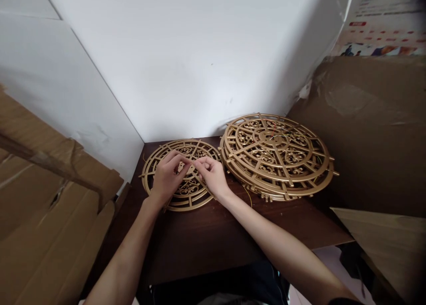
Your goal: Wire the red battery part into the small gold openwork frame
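A round gold openwork frame (pixel 189 203) lies flat on the dark brown table (pixel 199 238), with scrollwork around its centre. Above its left part is my left hand (pixel 169 174), thumb and fingertips pinched together. My right hand (pixel 210 174) is over its right part, also pinched, its fingertips meeting those of my left hand above the frame's middle. Whatever lies between the fingertips is too small to make out. To the right, more gold frames sit in a stack (pixel 276 156), with thin yellow and red wires across the top one.
A white wall (pixel 199 61) rises behind the table. Brown cardboard (pixel 49 207) stands at the left, and a large cardboard box (pixel 376 132) with plastic wrapping is at the right. A thin yellow wire (pixel 248 196) lies between the frame and the stack.
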`<state>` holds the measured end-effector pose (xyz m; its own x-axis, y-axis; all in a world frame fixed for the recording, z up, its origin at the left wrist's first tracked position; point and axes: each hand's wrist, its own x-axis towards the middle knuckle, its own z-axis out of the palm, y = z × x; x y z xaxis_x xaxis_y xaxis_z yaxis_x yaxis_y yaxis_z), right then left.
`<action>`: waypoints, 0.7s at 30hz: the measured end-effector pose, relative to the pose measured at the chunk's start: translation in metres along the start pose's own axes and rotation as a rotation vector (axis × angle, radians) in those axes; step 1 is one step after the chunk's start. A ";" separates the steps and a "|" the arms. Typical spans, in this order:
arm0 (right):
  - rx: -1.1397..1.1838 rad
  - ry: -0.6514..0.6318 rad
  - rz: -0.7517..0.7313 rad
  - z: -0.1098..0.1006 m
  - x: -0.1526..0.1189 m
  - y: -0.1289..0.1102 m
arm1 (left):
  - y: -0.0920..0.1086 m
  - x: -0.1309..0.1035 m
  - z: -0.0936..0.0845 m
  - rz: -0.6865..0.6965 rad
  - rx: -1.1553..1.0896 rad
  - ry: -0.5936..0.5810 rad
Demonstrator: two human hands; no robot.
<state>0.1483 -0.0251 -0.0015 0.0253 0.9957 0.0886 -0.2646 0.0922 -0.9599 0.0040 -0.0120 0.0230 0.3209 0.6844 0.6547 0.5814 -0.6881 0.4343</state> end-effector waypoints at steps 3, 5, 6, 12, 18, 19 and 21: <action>0.005 0.002 0.003 0.001 0.000 -0.001 | 0.000 0.000 0.000 -0.014 0.009 0.002; 0.007 0.000 0.001 0.001 -0.001 0.000 | 0.001 0.000 -0.001 -0.021 0.012 0.004; 0.010 0.001 0.000 0.001 -0.001 0.000 | 0.002 0.001 -0.001 -0.024 0.015 0.009; -0.004 0.027 0.005 -0.001 -0.001 -0.002 | 0.007 0.002 -0.005 -0.054 -0.010 0.004; -0.023 0.053 0.014 -0.002 0.001 -0.003 | 0.005 0.002 -0.006 -0.066 -0.075 -0.072; -0.027 0.047 0.008 -0.002 0.001 -0.003 | 0.004 0.001 -0.005 -0.063 -0.074 -0.076; -0.023 0.038 -0.002 -0.002 0.001 -0.002 | 0.002 0.001 -0.005 -0.054 -0.070 -0.081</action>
<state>0.1506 -0.0248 0.0004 0.0621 0.9948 0.0809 -0.2420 0.0937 -0.9658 0.0020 -0.0142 0.0273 0.3514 0.7360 0.5786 0.5469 -0.6630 0.5112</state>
